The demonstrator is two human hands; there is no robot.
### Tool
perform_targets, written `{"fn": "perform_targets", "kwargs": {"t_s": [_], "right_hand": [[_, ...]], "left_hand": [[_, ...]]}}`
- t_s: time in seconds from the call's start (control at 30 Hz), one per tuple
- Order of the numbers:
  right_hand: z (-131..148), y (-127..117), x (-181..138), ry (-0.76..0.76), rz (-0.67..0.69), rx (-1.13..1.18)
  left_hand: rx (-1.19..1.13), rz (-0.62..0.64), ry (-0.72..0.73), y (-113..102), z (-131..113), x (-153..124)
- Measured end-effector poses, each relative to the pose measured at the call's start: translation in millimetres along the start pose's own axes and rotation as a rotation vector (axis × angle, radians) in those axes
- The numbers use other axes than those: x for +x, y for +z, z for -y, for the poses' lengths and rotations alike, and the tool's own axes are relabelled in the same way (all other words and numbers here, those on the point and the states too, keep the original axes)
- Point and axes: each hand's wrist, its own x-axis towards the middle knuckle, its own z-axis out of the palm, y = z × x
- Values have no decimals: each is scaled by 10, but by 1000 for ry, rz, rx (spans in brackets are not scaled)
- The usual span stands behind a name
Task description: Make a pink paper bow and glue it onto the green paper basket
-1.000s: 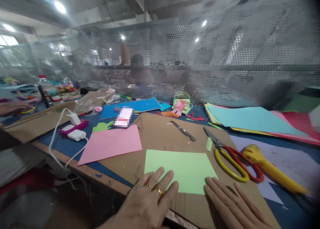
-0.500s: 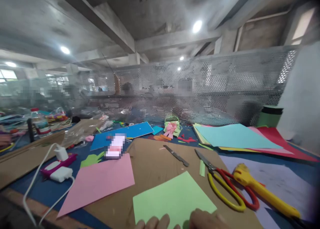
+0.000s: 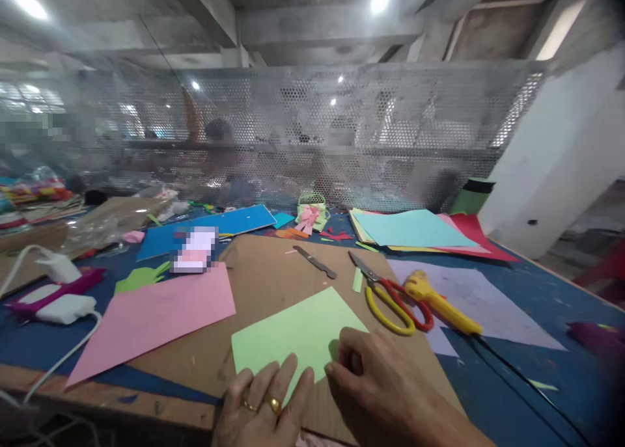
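A sheet of light green paper (image 3: 288, 330) lies on a brown cardboard sheet (image 3: 263, 265) in front of me. My left hand (image 3: 268, 401), with two gold-coloured rings on it, rests with its fingers spread over the paper's near left part. At the paper's right corner my right hand (image 3: 381, 379) is closed, its thumb and curled index finger at the near edge; its other fingers are mostly hidden. Just beyond that hand lie scissors (image 3: 390, 304) with one red and one yellow handle. A grey blade-like tool (image 3: 315, 263) lies farther up the cardboard.
A yellow corded glue gun (image 3: 442, 304) lies on lilac paper (image 3: 493, 297) at the right. Pink paper (image 3: 170, 310) and a purple power strip (image 3: 88, 283) with white plugs are left. Behind stand stacked coloured sheets (image 3: 415, 229), a small green basket (image 3: 312, 206) and a perforated partition (image 3: 293, 121).
The view has tipped down and turned right, so both hands show more fully. My right hand has risen along the green paper's right corner. The paper remains on the cardboard.
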Motion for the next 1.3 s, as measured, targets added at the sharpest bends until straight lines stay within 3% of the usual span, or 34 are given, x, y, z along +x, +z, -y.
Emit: {"fn": "perform_targets", "kwargs": {"t_s": [0.3, 0.47, 0.57, 0.7, 0.77, 0.9, 1.07, 1.23, 1.3], "right_hand": [[-409, -97, 155, 99, -9, -73], [-541, -108, 121, 168, -168, -203], [-477, -63, -12, 47, -216, -219], [-310, 78, -247, -341, -111, -126], [-278, 139, -319, -447, -143, -73], [-368, 153, -330, -389, -168, -38], [-557, 57, -290, -288, -321, -189], [-544, 13, -314, -378, -409, -265], [-489, 40, -334, -447, -343, -267]], "left_hand": [[-109, -66, 6, -19, 18, 41], [-135, -61, 8, -57, 25, 57], [-130, -35, 12, -62, 35, 54], [-118, -9, 25, -63, 41, 38], [-117, 2, 29, -60, 43, 21], [-105, 24, 20, -49, 49, -14], [-111, 17, 31, -46, 34, -13], [-124, 11, 46, -69, 52, 22], [-152, 51, 91, -92, 149, 61]]}}
